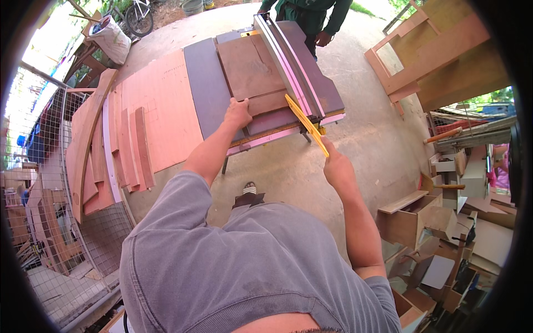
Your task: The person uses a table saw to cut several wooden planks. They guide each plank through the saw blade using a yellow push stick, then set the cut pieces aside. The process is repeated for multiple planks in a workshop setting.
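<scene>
A brown wooden panel [252, 66] lies flat on the dark top of a table saw [202, 83], along the left side of a long metal fence [277, 50]. My left hand [239, 112] is at the panel's near left corner, its fingers bent against the edge. In my right hand [337, 165] is a yellow push stick [305, 122], gripped at its near end. The stick's far tip reaches the panel's near right corner beside the fence. The saw blade cannot be made out.
Across the saw stands another person [308, 16] in dark green. A pinkish plywood sheet [161, 111] adjoins the saw's left, with loose wood strips [130, 147] on it. Wooden frames [427, 55] and drawer boxes [408, 222] crowd the right; wire mesh [44, 144] borders the left.
</scene>
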The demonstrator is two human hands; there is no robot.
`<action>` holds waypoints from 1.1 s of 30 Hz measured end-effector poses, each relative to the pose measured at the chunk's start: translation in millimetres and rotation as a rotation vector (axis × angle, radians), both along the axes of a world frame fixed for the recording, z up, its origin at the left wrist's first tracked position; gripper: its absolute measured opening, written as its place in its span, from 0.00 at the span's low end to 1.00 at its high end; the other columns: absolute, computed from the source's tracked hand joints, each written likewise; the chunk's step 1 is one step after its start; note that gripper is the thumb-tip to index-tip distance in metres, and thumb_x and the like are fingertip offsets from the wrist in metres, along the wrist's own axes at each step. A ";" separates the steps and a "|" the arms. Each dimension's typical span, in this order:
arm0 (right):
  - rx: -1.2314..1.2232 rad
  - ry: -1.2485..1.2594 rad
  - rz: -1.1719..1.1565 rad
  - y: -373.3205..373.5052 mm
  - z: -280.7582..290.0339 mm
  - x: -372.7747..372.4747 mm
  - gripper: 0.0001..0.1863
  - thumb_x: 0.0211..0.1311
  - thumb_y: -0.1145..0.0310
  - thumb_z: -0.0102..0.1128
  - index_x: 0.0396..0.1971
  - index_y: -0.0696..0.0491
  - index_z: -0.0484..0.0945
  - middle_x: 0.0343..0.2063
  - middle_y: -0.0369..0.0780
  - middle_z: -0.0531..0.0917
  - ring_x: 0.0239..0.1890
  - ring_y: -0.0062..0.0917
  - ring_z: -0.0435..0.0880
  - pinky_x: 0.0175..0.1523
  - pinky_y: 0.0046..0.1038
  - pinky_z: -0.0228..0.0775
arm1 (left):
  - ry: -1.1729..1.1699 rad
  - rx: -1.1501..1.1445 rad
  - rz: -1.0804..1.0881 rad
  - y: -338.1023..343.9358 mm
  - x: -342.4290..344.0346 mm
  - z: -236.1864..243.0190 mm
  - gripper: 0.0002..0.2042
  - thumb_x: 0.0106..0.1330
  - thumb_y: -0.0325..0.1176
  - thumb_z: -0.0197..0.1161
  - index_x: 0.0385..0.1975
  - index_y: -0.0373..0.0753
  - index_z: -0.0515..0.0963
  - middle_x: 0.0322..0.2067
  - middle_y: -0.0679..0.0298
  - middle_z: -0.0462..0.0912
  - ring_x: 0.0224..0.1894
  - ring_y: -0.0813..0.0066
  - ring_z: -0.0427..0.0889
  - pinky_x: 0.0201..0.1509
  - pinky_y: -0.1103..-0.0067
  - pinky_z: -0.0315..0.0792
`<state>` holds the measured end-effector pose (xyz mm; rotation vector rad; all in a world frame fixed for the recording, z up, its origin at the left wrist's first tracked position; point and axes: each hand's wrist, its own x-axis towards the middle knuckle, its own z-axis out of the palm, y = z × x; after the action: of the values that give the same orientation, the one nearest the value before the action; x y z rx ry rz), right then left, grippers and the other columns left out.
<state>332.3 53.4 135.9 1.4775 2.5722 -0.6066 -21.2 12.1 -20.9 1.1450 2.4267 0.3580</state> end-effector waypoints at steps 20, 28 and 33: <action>-0.027 -0.080 0.025 9.3 10.7 -13.0 0.35 0.66 0.78 0.44 0.73 0.39 0.64 0.34 0.57 0.85 0.40 0.53 0.86 0.46 0.52 0.77 | -0.016 -0.023 0.020 4.4 -5.2 6.9 0.35 0.57 0.35 0.67 0.70 0.50 0.70 0.62 0.38 0.67 0.59 0.40 0.79 0.65 0.62 0.76; -0.031 -0.068 0.019 13.1 13.2 -19.0 0.35 0.66 0.79 0.44 0.73 0.38 0.63 0.34 0.57 0.85 0.41 0.54 0.86 0.47 0.52 0.76 | -0.004 -0.005 0.010 6.6 -10.7 1.8 0.36 0.57 0.34 0.67 0.71 0.48 0.70 0.61 0.38 0.68 0.58 0.41 0.79 0.65 0.62 0.75; -0.026 -0.057 0.024 16.3 12.2 -20.8 0.36 0.65 0.79 0.45 0.73 0.38 0.64 0.34 0.58 0.85 0.41 0.54 0.86 0.47 0.53 0.76 | -0.002 0.016 0.002 7.3 -13.4 0.7 0.36 0.57 0.34 0.67 0.71 0.49 0.70 0.61 0.38 0.68 0.58 0.41 0.79 0.65 0.63 0.75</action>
<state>311.5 69.7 148.1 1.4329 2.5253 -0.5844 -34.6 19.4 -20.2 1.1486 2.4278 0.3793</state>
